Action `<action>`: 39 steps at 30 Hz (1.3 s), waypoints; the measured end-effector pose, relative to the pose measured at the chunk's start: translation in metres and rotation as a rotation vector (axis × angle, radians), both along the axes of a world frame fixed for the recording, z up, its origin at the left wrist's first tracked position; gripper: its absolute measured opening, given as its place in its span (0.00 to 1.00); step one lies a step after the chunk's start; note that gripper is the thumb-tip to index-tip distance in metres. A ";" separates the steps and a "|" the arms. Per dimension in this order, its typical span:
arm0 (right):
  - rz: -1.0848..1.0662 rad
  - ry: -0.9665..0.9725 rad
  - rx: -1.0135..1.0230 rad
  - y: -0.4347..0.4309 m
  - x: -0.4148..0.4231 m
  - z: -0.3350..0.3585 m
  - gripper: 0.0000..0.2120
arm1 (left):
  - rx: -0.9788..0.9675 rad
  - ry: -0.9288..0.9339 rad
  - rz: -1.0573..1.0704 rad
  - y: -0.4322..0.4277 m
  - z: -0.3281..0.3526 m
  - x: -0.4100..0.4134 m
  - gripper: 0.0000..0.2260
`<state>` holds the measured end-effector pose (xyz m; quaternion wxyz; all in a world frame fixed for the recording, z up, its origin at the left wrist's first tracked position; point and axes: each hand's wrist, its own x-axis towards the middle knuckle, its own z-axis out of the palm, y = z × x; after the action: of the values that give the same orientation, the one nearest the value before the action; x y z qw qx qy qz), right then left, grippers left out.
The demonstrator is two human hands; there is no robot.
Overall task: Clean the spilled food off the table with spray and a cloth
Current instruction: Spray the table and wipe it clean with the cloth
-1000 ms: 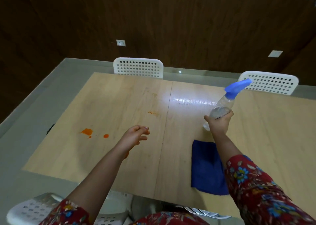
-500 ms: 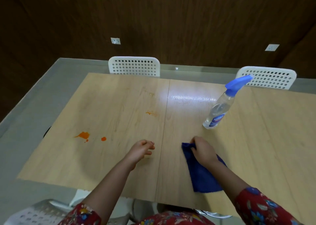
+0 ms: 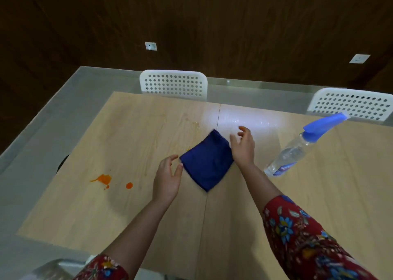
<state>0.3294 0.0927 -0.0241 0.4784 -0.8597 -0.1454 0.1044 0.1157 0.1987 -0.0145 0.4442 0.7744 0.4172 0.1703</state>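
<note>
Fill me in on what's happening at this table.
A person is cleaning up spilled food. Both hands are open on either side of a folded blue cloth lying on the wooden table: left hand, right hand. The spray bottle stands to the right, untouched. Orange spills on the left are not yet wiped.

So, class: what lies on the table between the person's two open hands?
In the head view, the folded dark blue cloth lies between the left hand and the right hand, on the light wooden table.
</note>
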 end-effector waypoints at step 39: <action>-0.101 -0.221 0.013 0.129 0.081 -0.076 0.27 | 0.512 0.628 -0.146 0.244 -0.086 0.237 0.25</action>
<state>0.4108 0.2220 -0.1004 0.4699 -0.8690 -0.1545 -0.0159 0.3523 0.4429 -0.1006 0.0994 0.9017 0.4206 -0.0079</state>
